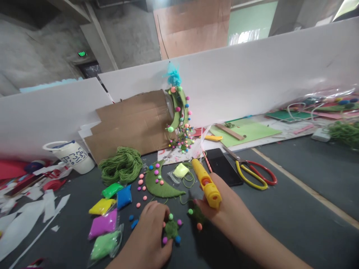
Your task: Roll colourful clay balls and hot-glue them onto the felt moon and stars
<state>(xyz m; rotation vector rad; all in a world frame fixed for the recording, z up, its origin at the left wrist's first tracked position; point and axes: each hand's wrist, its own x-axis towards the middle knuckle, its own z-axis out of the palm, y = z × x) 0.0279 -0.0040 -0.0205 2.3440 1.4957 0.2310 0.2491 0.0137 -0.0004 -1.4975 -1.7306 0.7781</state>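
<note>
- Head view: our left hand holds a green star by its edge.
- Our right hand grips a yellow tool.
- Table stretches below scissors.

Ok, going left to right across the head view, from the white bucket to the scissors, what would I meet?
White bucket, green yarn, green felt crescent, yellow glue gun in the right hand, scissors.
</note>
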